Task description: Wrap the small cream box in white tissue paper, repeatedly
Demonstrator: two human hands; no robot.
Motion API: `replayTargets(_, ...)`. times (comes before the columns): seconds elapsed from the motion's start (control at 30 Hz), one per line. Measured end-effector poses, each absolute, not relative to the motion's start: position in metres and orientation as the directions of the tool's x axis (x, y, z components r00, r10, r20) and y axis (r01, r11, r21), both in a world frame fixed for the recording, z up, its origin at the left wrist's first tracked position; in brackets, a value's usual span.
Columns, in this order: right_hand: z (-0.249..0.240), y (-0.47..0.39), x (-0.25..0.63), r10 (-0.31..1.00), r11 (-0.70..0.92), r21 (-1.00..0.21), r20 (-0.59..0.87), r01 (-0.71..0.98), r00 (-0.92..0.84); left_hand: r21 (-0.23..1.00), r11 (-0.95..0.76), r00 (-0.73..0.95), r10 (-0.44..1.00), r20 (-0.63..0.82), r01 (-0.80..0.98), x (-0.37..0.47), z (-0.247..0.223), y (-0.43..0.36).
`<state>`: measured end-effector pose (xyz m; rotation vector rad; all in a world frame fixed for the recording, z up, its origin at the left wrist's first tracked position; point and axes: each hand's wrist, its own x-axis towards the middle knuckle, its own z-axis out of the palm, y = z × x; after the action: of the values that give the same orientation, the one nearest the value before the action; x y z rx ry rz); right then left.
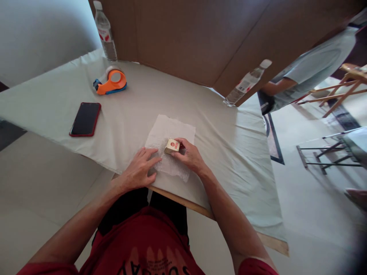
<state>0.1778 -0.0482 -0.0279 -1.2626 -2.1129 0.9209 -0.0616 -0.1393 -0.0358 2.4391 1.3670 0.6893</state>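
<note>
A small cream box (172, 145) with a red print rests on a sheet of bubble wrap (169, 166). Under part of the wrap lies a white sheet (168, 126) on the cloth-covered table. The fingers and thumb of my right hand (190, 156) hold the box from its right side. To the left of the box, my left hand (142, 168) lies with its fingers spread, the fingertips touching the left edge of the wrap. Nothing shows in its grasp.
An orange tape dispenser (114, 82) and a dark phone (85, 119) lie on the left of the table (129, 114). Two water bottles (107, 42) (247, 84) stand against a tall cardboard panel (183, 38). Beyond it at the right is another person (315, 68).
</note>
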Motion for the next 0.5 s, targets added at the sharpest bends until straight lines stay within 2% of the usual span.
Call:
replayTargets(0.37,-0.033,-0.046,0.172,0.889,0.359,-0.779,0.119,0.514,-0.441,0.282,-0.528,0.438,0.839,0.324,0.801,-0.047,-0.027,-0.128)
replayTargets(0.5,-0.031,-0.045,0.172,0.881,0.357,-0.79,0.107,0.498,-0.461,0.301,-0.536,0.425,0.829,0.363,0.789,-0.038,-0.025,-0.118)
